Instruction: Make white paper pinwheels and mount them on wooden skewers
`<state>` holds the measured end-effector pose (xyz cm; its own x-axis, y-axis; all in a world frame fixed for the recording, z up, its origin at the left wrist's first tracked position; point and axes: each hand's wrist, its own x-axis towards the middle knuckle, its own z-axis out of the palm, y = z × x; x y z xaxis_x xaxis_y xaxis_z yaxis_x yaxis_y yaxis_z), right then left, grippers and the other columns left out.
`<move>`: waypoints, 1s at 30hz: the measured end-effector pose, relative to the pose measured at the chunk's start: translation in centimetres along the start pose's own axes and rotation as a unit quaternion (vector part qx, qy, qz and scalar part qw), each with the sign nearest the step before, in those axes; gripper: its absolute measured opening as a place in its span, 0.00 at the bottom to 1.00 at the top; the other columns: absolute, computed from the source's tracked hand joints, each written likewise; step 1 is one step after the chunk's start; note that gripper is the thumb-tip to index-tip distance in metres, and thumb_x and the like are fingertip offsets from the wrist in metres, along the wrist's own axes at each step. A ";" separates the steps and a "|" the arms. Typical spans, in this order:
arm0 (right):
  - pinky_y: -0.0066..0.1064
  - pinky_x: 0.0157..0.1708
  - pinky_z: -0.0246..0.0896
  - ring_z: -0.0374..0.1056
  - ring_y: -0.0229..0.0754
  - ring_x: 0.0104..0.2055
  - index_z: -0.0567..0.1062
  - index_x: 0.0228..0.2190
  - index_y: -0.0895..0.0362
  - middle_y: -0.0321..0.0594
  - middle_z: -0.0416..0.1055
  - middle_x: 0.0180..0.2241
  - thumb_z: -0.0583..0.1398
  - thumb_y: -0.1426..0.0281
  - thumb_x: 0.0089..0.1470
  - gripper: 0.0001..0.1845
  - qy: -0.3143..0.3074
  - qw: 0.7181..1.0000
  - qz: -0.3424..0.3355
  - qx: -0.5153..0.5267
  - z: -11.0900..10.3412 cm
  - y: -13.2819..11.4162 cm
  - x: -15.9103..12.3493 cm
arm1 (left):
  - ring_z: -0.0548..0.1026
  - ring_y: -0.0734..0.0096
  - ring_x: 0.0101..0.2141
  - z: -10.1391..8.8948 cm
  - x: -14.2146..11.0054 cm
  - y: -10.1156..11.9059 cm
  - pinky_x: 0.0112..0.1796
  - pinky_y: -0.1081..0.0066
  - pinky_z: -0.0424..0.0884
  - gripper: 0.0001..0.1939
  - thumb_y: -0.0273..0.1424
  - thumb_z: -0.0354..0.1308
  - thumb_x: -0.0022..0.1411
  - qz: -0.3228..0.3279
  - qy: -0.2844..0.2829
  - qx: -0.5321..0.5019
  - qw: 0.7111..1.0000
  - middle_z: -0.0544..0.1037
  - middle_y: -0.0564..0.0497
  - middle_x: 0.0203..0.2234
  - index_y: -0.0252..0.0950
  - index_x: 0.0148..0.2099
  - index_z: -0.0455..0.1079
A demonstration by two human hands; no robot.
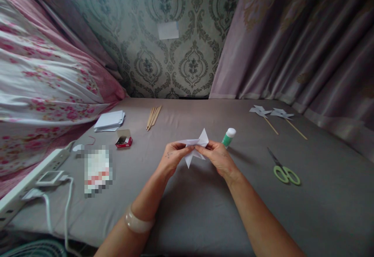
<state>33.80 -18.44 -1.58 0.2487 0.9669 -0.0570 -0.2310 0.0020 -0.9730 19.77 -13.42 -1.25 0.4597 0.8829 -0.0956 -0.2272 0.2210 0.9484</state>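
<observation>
A white paper pinwheel (190, 159) is held up between my two hands over the grey cloth. My left hand (173, 156) grips its left side, thumb pressed near the centre. From the other side my right hand (217, 156) pinches it, with its thumb also close to the middle. The fingers behind the paper are partly hidden. Pointed blades stick out above and below my thumbs. Just beyond my right hand stands a green and white glue stick (228, 137), capped in white.
Scissors (283, 169) with green handles lie at right, below two pinwheels on sticks (270, 116). Left are wooden sticks (153, 117), a paper stack (109, 121), an open small red box (123, 140), a blurred-out packet (97, 170) and a power strip (35, 181) with cables.
</observation>
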 end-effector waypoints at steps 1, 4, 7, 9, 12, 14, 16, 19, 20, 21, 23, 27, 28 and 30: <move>0.34 0.39 0.63 0.72 0.42 0.34 0.81 0.29 0.56 0.39 0.79 0.32 0.70 0.63 0.34 0.16 0.000 1.000 0.003 0.002 0.0 0.0 0.0 | 0.74 0.71 0.26 -0.1 0.0 -0.1 0.33 0.73 0.68 0.14 0.33 0.70 0.40 -0.001 -0.003 0.001 1.000 0.81 0.47 0.25 0.32 0.32 0.80; 0.34 0.40 0.63 0.72 0.42 0.33 0.81 0.29 0.56 0.39 0.79 0.32 0.70 0.64 0.34 0.15 -0.001 1.000 0.008 0.005 0.0 0.1 0.0 | 0.74 0.71 0.27 -0.2 0.2 -0.2 0.33 0.72 0.67 0.14 0.33 0.70 0.40 0.000 -0.011 0.006 1.000 0.80 0.46 0.25 0.31 0.32 0.79; 0.34 0.39 0.63 0.72 0.42 0.33 0.81 0.28 0.56 0.40 0.79 0.32 0.70 0.63 0.34 0.15 0.000 1.000 0.014 0.009 0.1 0.2 0.0 | 0.75 0.70 0.28 -0.3 0.3 -0.3 0.34 0.72 0.68 0.15 0.33 0.70 0.40 0.002 -0.016 0.009 1.000 0.80 0.46 0.25 0.31 0.32 0.80; 0.34 0.39 0.63 0.72 0.41 0.33 0.81 0.28 0.56 0.39 0.79 0.31 0.70 0.63 0.33 0.15 0.001 1.000 0.018 0.010 0.1 0.3 0.1 | 0.75 0.69 0.28 -0.4 0.3 -0.4 0.34 0.71 0.68 0.14 0.34 0.70 0.41 0.002 -0.018 0.013 1.000 0.80 0.46 0.25 0.32 0.32 0.80; 0.34 0.39 0.63 0.72 0.41 0.32 0.81 0.27 0.56 0.40 0.79 0.31 0.71 0.63 0.32 0.15 0.005 1.000 0.023 0.010 0.1 0.4 0.1 | 0.74 0.69 0.27 -0.3 0.2 -0.3 0.34 0.72 0.67 0.14 0.34 0.70 0.41 0.003 -0.018 0.021 1.000 0.80 0.46 0.25 0.32 0.32 0.80; 0.35 0.40 0.63 0.73 0.42 0.32 0.81 0.27 0.56 0.40 0.79 0.31 0.71 0.63 0.32 0.15 0.006 1.000 0.025 0.008 0.2 0.3 0.1 | 0.74 0.70 0.27 -0.3 0.2 -0.2 0.34 0.72 0.67 0.14 0.34 0.70 0.40 0.004 -0.016 0.023 1.000 0.80 0.47 0.25 0.32 0.31 0.80; 0.35 0.41 0.63 0.73 0.42 0.33 0.81 0.27 0.56 0.40 0.79 0.31 0.70 0.63 0.32 0.15 0.006 1.000 0.025 0.007 0.2 0.3 0.0 | 0.74 0.71 0.26 -0.3 0.2 -0.2 0.33 0.72 0.67 0.14 0.34 0.70 0.40 0.004 -0.015 0.025 1.000 0.80 0.47 0.24 0.32 0.31 0.80; 0.35 0.40 0.63 0.72 0.42 0.32 0.81 0.27 0.56 0.39 0.79 0.31 0.70 0.62 0.32 0.15 0.004 1.000 0.027 0.010 0.2 0.2 0.0 | 0.74 0.69 0.27 -0.3 0.3 -0.3 0.33 0.72 0.67 0.14 0.34 0.70 0.40 0.004 -0.016 0.032 0.999 0.80 0.47 0.24 0.32 0.31 0.79; 0.34 0.40 0.63 0.72 0.41 0.32 0.81 0.27 0.56 0.39 0.79 0.31 0.70 0.62 0.32 0.15 0.003 1.000 0.028 0.011 0.2 0.2 0.0 | 0.74 0.69 0.27 -0.4 0.3 -0.3 0.33 0.72 0.67 0.14 0.34 0.69 0.40 0.005 -0.016 0.034 0.999 0.80 0.47 0.24 0.31 0.31 0.79; 0.34 0.40 0.63 0.72 0.41 0.32 0.81 0.27 0.56 0.39 0.79 0.30 0.71 0.62 0.32 0.16 0.002 1.000 0.028 0.010 0.2 0.3 0.0 | 0.74 0.69 0.27 -0.4 0.3 -0.4 0.33 0.72 0.67 0.14 0.34 0.69 0.40 0.005 -0.017 0.035 0.999 0.80 0.47 0.24 0.31 0.31 0.79; 0.34 0.39 0.63 0.72 0.41 0.32 0.81 0.27 0.57 0.40 0.79 0.30 0.71 0.62 0.32 0.16 0.003 1.000 0.028 0.005 0.2 0.3 0.0 | 0.74 0.69 0.27 -0.4 0.3 -0.4 0.33 0.72 0.67 0.14 0.34 0.69 0.40 0.006 -0.016 0.037 0.999 0.80 0.47 0.24 0.32 0.31 0.79; 0.33 0.36 0.63 0.72 0.41 0.30 0.81 0.26 0.58 0.41 0.79 0.30 0.70 0.62 0.32 0.17 0.009 0.999 0.032 0.000 0.3 0.4 -0.1 | 0.72 0.71 0.24 -0.4 0.2 -0.2 0.30 0.73 0.66 0.13 0.34 0.69 0.39 -0.003 -0.015 0.035 0.999 0.79 0.47 0.22 0.32 0.29 0.79; 0.33 0.36 0.63 0.72 0.41 0.30 0.80 0.26 0.58 0.41 0.79 0.30 0.70 0.61 0.32 0.17 0.011 0.999 0.032 0.000 0.4 0.4 -0.1 | 0.72 0.72 0.24 -0.4 0.2 -0.2 0.29 0.73 0.66 0.13 0.35 0.69 0.39 -0.005 -0.015 0.034 0.999 0.79 0.48 0.22 0.32 0.28 0.78; 0.33 0.36 0.64 0.72 0.42 0.31 0.80 0.27 0.58 0.41 0.79 0.30 0.70 0.61 0.32 0.17 0.016 0.999 0.028 0.000 0.6 0.3 -0.2 | 0.72 0.72 0.23 -0.4 0.2 -0.2 0.28 0.74 0.65 0.13 0.34 0.69 0.40 -0.006 -0.009 0.032 0.999 0.78 0.48 0.22 0.31 0.28 0.78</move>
<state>33.11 -18.49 -1.76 0.2650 0.9570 -0.1182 -0.2450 -0.0517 -0.9681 19.58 -13.15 -1.59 0.4782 0.8722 -0.1028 -0.1658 0.2046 0.9647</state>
